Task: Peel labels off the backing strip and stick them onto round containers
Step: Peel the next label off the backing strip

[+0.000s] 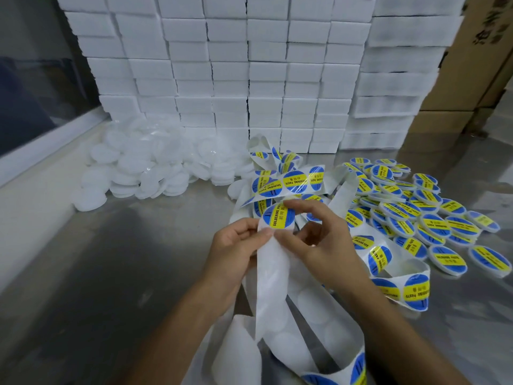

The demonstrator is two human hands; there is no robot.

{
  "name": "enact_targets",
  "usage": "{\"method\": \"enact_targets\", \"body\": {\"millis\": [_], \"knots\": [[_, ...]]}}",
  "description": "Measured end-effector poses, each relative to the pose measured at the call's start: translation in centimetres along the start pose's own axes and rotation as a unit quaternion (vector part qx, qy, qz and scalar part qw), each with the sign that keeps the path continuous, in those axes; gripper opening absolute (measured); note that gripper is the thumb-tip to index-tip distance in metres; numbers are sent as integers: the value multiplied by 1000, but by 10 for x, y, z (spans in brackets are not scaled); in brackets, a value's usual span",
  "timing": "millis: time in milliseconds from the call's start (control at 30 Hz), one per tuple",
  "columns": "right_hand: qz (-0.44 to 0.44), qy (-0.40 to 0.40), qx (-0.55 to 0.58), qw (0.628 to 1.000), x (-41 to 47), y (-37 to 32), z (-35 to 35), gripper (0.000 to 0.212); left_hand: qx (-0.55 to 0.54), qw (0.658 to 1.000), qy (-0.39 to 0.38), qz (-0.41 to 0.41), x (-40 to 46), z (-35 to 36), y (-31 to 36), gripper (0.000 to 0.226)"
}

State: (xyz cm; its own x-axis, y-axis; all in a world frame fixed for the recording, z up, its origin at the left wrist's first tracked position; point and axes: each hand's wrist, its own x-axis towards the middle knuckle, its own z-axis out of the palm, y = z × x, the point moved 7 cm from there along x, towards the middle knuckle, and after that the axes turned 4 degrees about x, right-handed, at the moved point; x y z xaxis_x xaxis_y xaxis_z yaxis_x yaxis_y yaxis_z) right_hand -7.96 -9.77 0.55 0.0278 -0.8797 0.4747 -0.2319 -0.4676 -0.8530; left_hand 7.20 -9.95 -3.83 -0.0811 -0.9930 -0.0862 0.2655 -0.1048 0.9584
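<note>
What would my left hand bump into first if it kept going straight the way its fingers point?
The left hand points rightward, pinching the backing strip. Past the strip it would likely meet the right hand, close beside it, though depth is hard to judge.

A blue-and-yellow round label (pixel 278 217) sits at the bent top of the white backing strip (pixel 273 276); labelled round containers (pixel 433 226) lie heaped right, unlabelled white containers (pixel 144 170) left.

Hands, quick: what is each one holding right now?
Left hand: pinches the backing strip.
Right hand: pinches the round label.
</note>
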Motion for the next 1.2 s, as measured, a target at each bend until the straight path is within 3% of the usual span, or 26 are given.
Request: {"method": "enact_targets", "body": {"millis": [100, 233, 533, 800, 1200], "knots": [[-122, 47, -164, 978, -4, -16, -3, 29, 15, 999, 36, 16, 2, -5, 3, 10], [-226, 56, -237, 943, -12, -31, 3, 9, 46, 996, 56, 53, 2, -6, 7, 9], [-288, 73, -293, 909, -18, -41, 14, 11, 108, 989, 28, 97, -1, -1, 14, 19], [-233, 57, -267, 933, -11, -35, 8, 12, 134, 985, 9, 108, -1, -1, 21, 22], [-93, 157, -220, 958, 5, -7, -44, 8, 149, 984, 41, 87, 2, -14, 19, 29]]}}
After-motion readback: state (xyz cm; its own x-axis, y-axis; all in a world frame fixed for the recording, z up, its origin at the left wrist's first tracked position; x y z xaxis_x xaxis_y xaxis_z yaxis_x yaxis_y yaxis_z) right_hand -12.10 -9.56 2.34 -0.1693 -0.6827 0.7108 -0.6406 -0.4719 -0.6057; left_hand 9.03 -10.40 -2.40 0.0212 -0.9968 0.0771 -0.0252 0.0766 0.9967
